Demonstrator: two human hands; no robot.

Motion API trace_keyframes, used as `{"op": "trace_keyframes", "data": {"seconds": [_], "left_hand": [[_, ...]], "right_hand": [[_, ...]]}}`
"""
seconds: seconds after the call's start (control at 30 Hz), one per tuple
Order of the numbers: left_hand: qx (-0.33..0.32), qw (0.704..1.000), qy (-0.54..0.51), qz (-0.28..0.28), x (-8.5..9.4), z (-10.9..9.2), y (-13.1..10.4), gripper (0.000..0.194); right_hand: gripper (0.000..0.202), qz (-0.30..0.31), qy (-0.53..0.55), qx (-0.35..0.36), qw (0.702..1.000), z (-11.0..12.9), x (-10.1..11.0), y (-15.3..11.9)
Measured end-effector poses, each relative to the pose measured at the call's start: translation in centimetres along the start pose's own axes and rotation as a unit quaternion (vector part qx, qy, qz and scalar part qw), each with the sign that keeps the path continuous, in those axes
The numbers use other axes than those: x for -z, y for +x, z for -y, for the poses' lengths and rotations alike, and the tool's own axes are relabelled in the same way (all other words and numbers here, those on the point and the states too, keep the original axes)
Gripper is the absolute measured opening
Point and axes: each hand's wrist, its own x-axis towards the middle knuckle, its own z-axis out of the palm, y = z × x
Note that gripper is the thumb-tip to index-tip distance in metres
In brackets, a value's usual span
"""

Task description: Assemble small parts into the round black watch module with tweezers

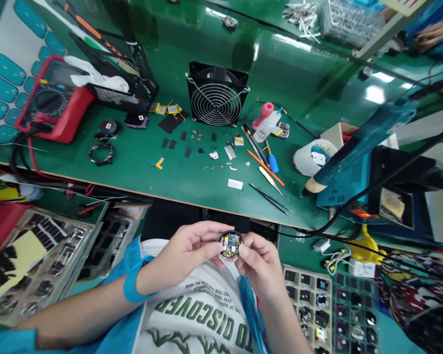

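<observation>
Between my hands, in front of my chest, is a round smartwatch body [231, 245] with its circuit board and yellow parts exposed. My left hand [197, 246] grips its left rim between thumb and fingers. On the opposite rim, my right hand [256, 255] pinches it with thumb and forefinger. The watch is held near the bench's front edge. On the bench beyond lie tweezers [269, 199], a wooden-handled pick [269, 180], an orange stick [265, 167] and a white strip [235, 184].
A fan [217, 96] stands at the back. A red multimeter [51, 101] and a watch ring [101, 154] are on the left. To the right are a soldering iron [354, 142], a white cup [313, 157] and a bottle [268, 127]. Parts trays [308, 307] sit below. Another person's hand [432, 38] shows top right.
</observation>
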Motion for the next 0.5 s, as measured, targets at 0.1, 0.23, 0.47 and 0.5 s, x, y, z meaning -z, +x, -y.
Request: {"op": "trace_keyframes", "data": {"seconds": [0.1,0.23,0.47,0.5], "left_hand": [[0.003,1.0,-0.01,0.005,-0.11,-0.25,0.01,0.034],[0.008,1.0,-0.02,0.011,-0.07,-0.29,0.04,0.034],[0.021,0.999,-0.021,0.018,0.08,0.07,0.07,0.032],[0.019,0.999,-0.022,0.017,0.1,0.1,0.07,0.031]], "right_hand": [[0.03,-0.001,0.022,-0.013,1.0,0.2,-0.27,0.17],[0.029,-0.003,0.04,-0.023,0.999,0.17,-0.35,0.18],[0.029,-0.007,0.044,-0.019,0.999,-0.08,-0.37,0.47],[0.029,-0.005,0.046,-0.019,0.999,-0.1,-0.41,0.55]]}}
